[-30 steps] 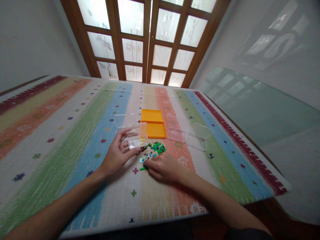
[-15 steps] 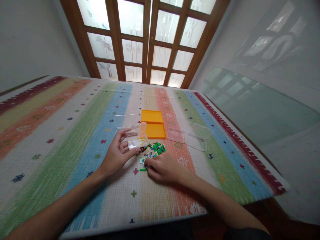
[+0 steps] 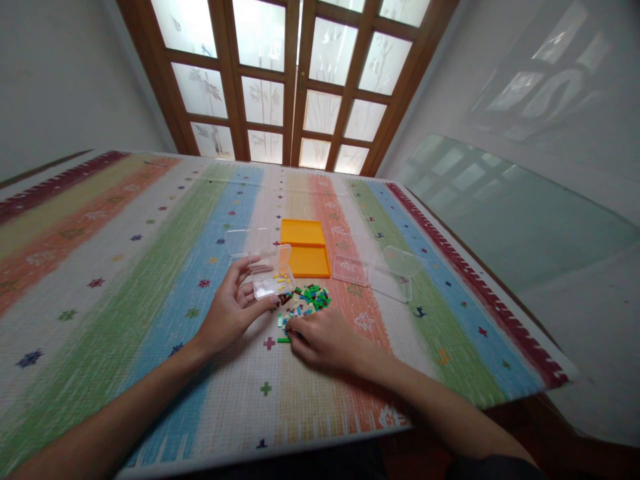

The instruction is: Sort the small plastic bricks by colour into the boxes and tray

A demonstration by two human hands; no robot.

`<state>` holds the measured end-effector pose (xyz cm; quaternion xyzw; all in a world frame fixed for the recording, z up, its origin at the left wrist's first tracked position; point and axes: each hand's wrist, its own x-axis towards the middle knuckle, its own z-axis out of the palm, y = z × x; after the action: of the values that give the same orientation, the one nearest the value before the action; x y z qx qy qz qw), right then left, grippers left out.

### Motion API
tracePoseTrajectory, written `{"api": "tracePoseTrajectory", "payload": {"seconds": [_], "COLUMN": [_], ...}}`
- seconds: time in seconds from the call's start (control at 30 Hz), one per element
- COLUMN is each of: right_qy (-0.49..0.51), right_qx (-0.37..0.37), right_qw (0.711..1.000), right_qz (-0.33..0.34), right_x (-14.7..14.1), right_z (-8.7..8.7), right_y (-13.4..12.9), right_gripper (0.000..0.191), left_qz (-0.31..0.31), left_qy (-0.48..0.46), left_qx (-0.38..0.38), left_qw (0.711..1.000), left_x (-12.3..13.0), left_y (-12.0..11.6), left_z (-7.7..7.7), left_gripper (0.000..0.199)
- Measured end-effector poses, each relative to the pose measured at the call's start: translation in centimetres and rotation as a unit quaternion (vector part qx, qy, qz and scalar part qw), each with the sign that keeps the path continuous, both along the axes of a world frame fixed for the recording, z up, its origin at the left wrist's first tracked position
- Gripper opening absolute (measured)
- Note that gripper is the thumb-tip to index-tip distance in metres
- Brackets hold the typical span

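My left hand (image 3: pixel 233 303) grips a small clear plastic box (image 3: pixel 267 283) by its left side, with its lid raised; a few yellow pieces lie inside. Just right of and below the box is a pile of small bricks (image 3: pixel 317 297), mostly green, with brown, blue, white and beige ones among them. My right hand (image 3: pixel 317 337) is at the near edge of the pile, fingers bent and pinched together at the bricks; whatever lies between the fingertips is too small to make out. A green brick (image 3: pixel 283 340) is left of those fingertips.
Behind the pile sits an open orange case (image 3: pixel 307 260). To its right are open clear plastic boxes (image 3: pixel 350 269), and another clear case (image 3: pixel 245 240) lies behind my left hand. A striped cloth (image 3: pixel 220 400) covers the table; wooden doors stand beyond.
The view has shifted very slightly. Both hands keep nearly the same places, my left still on the clear box and my right at the pile.
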<state>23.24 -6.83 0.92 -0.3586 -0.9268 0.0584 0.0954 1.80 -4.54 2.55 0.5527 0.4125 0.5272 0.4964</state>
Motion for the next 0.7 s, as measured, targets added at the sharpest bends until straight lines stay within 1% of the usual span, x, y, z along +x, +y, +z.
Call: {"api": "tracePoseTrajectory", "payload": {"seconds": [0.13, 0.27, 0.37, 0.53, 0.7], "right_qy": [0.011, 0.028, 0.021, 0.019, 0.018], "right_qx": [-0.042, -0.083, -0.082, -0.067, -0.071], "right_qw": [0.999, 0.995, 0.996, 0.997, 0.997], "right_qz": [-0.026, -0.039, -0.037, -0.029, -0.022], "right_x": [0.0, 0.2, 0.3, 0.2, 0.2], "right_z": [0.7, 1.5, 1.5, 1.1, 1.0], "right_y": [0.1, 0.3, 0.4, 0.2, 0.2], "right_gripper": [0.018, 0.02, 0.021, 0.021, 0.02], "left_qz": [-0.002, -0.005, -0.005, -0.003, -0.008], "left_qy": [0.001, -0.001, -0.001, 0.007, 0.011], "left_qx": [-0.001, -0.006, -0.005, -0.002, 0.005], "left_qw": [1.0, 1.0, 1.0, 1.0, 1.0], "left_x": [0.0, -0.1, 0.0, -0.1, -0.1], "left_y": [0.1, 0.1, 0.1, 0.1, 0.2], "left_z": [0.0, 0.0, 0.0, 0.0, -0.1], "left_gripper": [0.067, 0.068, 0.067, 0.066, 0.064]}}
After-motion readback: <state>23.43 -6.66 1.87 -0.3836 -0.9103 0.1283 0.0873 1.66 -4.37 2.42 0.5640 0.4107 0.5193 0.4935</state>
